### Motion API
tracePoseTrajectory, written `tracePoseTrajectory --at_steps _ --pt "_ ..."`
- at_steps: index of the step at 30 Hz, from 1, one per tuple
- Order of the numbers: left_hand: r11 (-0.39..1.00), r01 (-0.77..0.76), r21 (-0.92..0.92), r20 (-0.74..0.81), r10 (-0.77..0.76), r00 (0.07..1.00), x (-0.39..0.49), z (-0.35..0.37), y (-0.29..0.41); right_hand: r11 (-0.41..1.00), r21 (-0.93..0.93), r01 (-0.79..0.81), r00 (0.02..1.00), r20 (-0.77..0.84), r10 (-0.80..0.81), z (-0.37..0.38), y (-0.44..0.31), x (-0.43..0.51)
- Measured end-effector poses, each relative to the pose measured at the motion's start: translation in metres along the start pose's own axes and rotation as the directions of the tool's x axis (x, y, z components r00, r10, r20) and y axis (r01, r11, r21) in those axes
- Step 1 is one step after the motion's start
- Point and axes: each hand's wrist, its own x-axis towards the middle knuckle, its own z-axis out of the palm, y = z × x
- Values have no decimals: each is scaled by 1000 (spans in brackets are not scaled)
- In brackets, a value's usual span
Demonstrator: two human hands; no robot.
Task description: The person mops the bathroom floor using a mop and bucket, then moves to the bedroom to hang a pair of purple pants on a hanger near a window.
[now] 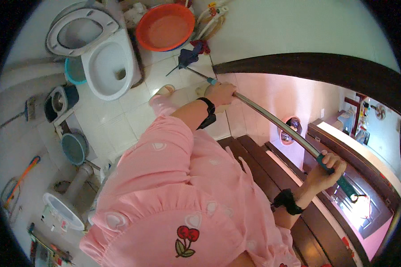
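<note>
A long metal mop pole point(277, 122) slants across the view, its dark cloth head point(188, 57) low by the tiled floor near the wall corner. My left hand point(221, 93) grips the pole near its lower end, just above a teal collar point(212, 81). My right hand point(332, 169) is closed around the green grip point(347, 187) at the upper end. Both wrists wear black bands. The pole passes in front of the doorway. Exactly how the mop head meets the floor cannot be told.
A white toilet point(108, 66) with raised seat stands at upper left, beside an orange-red basin point(166, 28). Buckets, including a blue-grey one point(74, 148), line the left side. A dark door frame point(307, 61) and a brown door point(254, 160) are at right; beyond them is a pink bin point(290, 130).
</note>
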Motion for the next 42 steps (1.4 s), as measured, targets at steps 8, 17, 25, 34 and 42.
tracePoseTrajectory --at_steps 8,17,25,34,42 --pt "975 223 -24 -72 -224 972 -65 9 -26 950 209 -231 950 261 173 -9 38 26" --pt "971 202 131 -368 -141 919 -71 -22 -11 925 304 -229 845 534 34 17 8 62" --pt "908 413 63 -194 -395 898 -70 -43 -61 992 -11 -126 794 599 107 60 34 20" --pt "972 234 13 -203 -226 953 -60 32 -15 983 -88 -163 835 519 185 -1 4 56" --pt "792 581 -186 -227 -610 759 -176 18 -65 926 -141 -349 585 739 333 37 90 34"
